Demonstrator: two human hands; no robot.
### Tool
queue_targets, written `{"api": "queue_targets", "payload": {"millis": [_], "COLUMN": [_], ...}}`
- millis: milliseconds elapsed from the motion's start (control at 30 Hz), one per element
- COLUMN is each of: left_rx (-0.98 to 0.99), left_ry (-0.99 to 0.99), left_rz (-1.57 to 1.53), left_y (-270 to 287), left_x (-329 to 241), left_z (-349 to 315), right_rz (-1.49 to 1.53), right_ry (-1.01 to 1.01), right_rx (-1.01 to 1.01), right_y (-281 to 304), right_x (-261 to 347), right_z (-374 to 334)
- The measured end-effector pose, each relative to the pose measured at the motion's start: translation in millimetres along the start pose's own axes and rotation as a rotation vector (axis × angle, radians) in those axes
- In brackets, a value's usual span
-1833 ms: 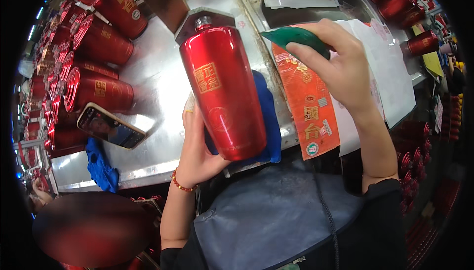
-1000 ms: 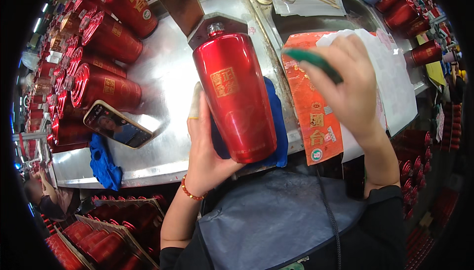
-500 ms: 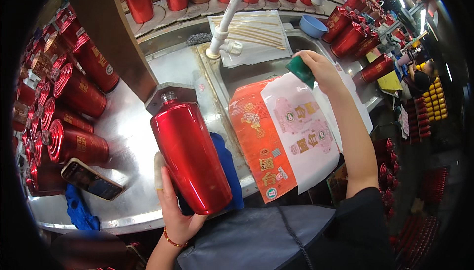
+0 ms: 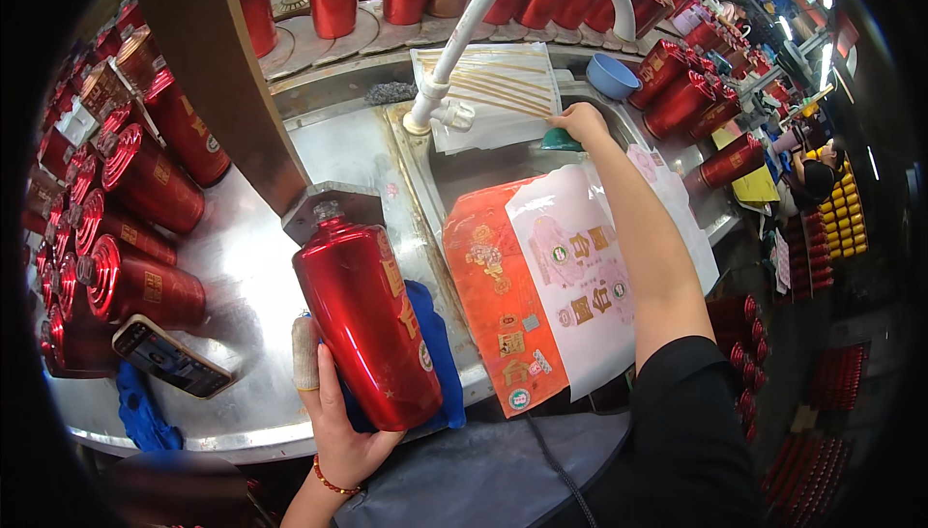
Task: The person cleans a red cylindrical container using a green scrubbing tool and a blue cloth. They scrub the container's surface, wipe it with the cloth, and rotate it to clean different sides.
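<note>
My left hand [image 4: 338, 431], its thumb in a pale finger sleeve, supports a shiny red bottle [image 4: 362, 325] low on its left side. The bottle leans with its clear-topped neck by a metal bracket [image 4: 343, 201]; gold decals show along its right side. Over the sink's far right part, my right hand [image 4: 587, 125] pinches a small green scraper [image 4: 561, 141], partly hidden by the fingers. Between the hands and me lie an orange decal sheet [image 4: 493, 311] and a white decal sheet [image 4: 570, 277], with pink and gold prints.
A white curved faucet [image 4: 443, 74] rises over the sink. Behind it are thin wooden sticks [image 4: 503, 88] on white paper and a blue bowl [image 4: 613, 76]. Blue cloth [image 4: 445, 354] lies beside the bottle. On the left are a phone [image 4: 174, 356] and several red bottles [image 4: 155, 180].
The bottle has turned in my left hand, so gold decals now show on its right side. My right hand has moved left with the scraper, now lower toward the sink. The view has shifted slightly.
</note>
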State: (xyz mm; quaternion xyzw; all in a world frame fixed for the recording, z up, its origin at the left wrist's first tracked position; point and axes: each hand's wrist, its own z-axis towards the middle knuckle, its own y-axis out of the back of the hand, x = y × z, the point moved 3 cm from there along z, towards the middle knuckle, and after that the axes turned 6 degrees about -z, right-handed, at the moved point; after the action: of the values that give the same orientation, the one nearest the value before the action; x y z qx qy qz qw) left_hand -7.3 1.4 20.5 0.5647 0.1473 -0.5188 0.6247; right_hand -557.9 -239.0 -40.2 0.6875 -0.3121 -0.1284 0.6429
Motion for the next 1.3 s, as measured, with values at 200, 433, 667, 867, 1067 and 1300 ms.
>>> {"api": "queue_targets", "payload": {"millis": [200,433,667,867,1067,1300], "left_rx": [-0.003,-0.013,-0.027,-0.04,-0.017,-0.175], "left_ry": [0.025,0.061,0.033,0.01,0.012,-0.092], "left_rz": [-0.02,-0.076,-0.058,-0.049,-0.025,0.063], "left_y": [0,-2,-3,-3,-1,41], "left_x": [3,9,8,5,3,-25], "left_z": [-3,-8,-3,-1,1,-10], "right_rz": [0.054,0.504,0.36,0.044,-0.208,-0.065], "right_ry": [0.019,0.064,0.032,-0.084,-0.086,0.813], "right_rx": [-0.107,-0.01,-0.017,-0.073,-0.241,-0.391], "right_y": [-1,-3,-10,5,32,102], "right_x": [1,-10,-5,8,19,79], "right_z": [0,2,3,-4,-25,-156]}}
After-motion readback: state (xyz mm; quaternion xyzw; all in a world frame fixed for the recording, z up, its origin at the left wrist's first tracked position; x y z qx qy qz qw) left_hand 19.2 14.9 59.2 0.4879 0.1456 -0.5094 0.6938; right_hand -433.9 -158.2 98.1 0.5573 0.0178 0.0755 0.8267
